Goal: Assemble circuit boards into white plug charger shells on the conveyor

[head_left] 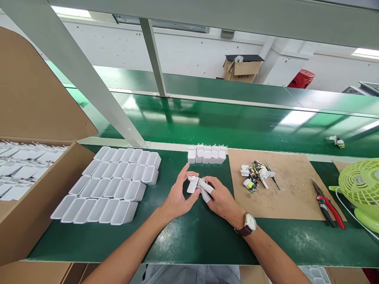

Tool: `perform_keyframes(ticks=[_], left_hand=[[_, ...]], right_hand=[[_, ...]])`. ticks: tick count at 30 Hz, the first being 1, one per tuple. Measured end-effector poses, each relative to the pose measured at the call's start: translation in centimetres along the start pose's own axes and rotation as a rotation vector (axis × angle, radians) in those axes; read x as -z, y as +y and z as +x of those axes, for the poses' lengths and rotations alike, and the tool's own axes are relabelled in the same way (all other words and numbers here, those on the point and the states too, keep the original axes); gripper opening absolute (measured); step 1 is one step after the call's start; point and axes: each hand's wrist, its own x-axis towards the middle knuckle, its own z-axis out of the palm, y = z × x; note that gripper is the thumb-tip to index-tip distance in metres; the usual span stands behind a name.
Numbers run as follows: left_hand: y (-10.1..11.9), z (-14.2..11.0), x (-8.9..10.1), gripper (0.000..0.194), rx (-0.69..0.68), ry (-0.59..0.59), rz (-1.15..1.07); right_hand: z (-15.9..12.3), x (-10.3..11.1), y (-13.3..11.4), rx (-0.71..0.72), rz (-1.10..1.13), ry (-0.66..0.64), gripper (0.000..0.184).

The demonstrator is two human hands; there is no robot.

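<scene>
In the head view, my left hand (179, 200) grips a small white plastic plug part (193, 184) with a flat face, its thumb and fingers bent around the edges. From the other side, my right hand (222, 200) closes on the same part; white finger covers show on some of its fingers. Just beyond my hands stands a short row of white plug housings (206, 154) with pins pointing up. Left of them lie several rows of open white plastic cases (110, 188). Fingers hide part of what I hold.
An open cardboard box (44, 221) of white parts stands at the left. On a brown board (291, 197) to the right lie circuit boards (251, 182) and red-and-black pliers (327, 205). A green fan (359, 181) sits far right. A slanted metal post (97, 90) rises behind the cases.
</scene>
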Motion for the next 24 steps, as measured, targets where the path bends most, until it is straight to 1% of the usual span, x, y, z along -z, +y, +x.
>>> perform_keyframes(ticks=[2,5,8,11,14,16,20,22,24], left_hand=[[-0.02,0.03,-0.03,0.084,-0.004,0.000,0.004],[0.00,0.07,-0.04,0.084,-0.021,0.002,0.005],[0.05,0.08,-0.01,0.083,-0.020,0.004,0.015],[0.01,0.08,0.05,0.083,0.001,-0.002,0.034],[-0.20,0.12,0.03,0.083,-0.001,0.004,0.030],[-0.43,0.15,-0.01,0.082,-0.001,0.010,0.028],[-0.88,0.17,-0.03,0.083,-0.014,0.017,0.038],[-0.92,0.16,0.04,0.083,-0.033,0.023,0.054],[-0.79,0.14,0.18,0.079,-0.065,0.033,0.082]], right_hand=[[0.16,0.12,-0.16,-0.013,-0.018,0.004,0.046],[0.38,0.28,-0.38,-0.018,-0.043,-0.023,0.044],[0.46,0.28,-0.32,-0.024,-0.010,-0.031,0.040],[0.37,0.11,-0.10,-0.036,0.039,0.038,0.037],[0.24,0.03,-0.04,-0.015,0.054,0.093,0.037],[0.19,0.15,-0.11,-0.033,0.072,0.087,0.036],[0.08,0.54,-0.28,-0.136,0.116,0.065,0.033],[0.04,0.64,-0.31,-0.141,0.109,0.059,0.034],[0.08,0.65,-0.35,-0.106,0.089,0.059,0.037]])
